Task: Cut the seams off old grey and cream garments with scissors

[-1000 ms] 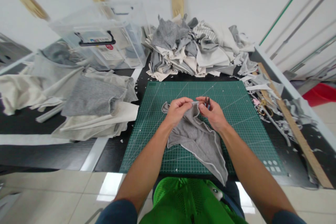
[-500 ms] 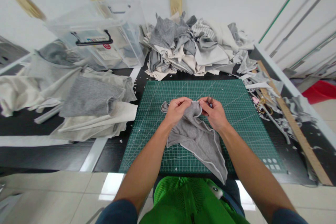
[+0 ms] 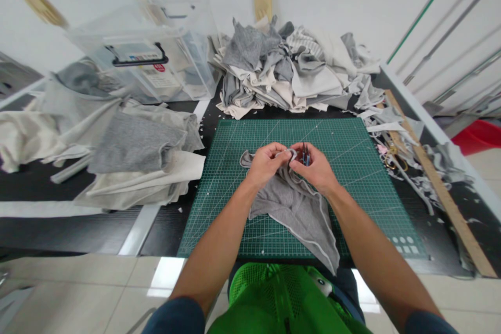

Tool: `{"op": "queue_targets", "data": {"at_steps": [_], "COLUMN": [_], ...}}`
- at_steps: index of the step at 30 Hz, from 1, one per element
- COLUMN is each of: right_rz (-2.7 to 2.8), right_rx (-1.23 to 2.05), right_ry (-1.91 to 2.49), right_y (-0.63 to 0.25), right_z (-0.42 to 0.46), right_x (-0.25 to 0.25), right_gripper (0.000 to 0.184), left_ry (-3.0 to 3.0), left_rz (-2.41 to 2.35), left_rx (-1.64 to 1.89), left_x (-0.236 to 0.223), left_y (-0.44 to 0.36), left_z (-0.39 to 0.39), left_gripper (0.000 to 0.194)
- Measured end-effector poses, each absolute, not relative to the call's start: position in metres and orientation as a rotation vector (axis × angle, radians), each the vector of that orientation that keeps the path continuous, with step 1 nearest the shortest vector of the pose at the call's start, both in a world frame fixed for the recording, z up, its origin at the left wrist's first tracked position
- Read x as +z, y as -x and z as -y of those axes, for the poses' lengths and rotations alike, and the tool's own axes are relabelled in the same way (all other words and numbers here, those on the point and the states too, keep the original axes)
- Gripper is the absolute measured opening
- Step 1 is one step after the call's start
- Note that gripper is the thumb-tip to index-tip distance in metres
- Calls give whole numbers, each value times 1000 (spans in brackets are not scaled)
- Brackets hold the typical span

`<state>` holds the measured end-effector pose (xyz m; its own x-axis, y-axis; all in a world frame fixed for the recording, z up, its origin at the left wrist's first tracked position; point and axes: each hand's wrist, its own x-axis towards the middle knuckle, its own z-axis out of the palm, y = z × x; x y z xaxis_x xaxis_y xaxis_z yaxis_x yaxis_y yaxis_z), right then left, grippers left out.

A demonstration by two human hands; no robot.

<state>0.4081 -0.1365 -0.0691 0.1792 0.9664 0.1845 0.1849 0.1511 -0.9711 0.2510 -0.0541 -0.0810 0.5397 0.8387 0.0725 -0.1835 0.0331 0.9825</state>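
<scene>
A grey knit cloth with pale stitched edges lies bunched on the green cutting mat, one corner hanging over the mat's front edge. My left hand is closed, pinching the cloth's upper edge between thumb and fingers. Beside it, my right hand is closed around small thread snips, their dark blades pointing up and away. The right thumb and fingertips also meet the cloth's edge, close to the left fingertips. Exactly how they grip the cloth is partly hidden.
Folded grey and cream fabric is stacked left of the mat. Behind stand a clear plastic box and a heap of fabric pieces. Along the right lie a wooden ruler, fabric scraps and gold-coloured scissor handles.
My hands have drawn closer together, folding the cloth's upper edge between them. The snips in my right hand have turned, so their blades and blue body now show.
</scene>
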Motion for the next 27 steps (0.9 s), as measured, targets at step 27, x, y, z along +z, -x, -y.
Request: {"op": "queue_targets", "data": {"at_steps": [27], "right_rz": [1024], "right_rx": [862], "right_ry": [1283], "right_y": [-405], "right_z": [134], "right_x": [-80], "right_gripper": [33], "left_ry": [-953], "left_rz": [-562], "left_rx": [939], "left_x": [-68], "left_y": [-246], "left_z": [56], "left_gripper": [41]}}
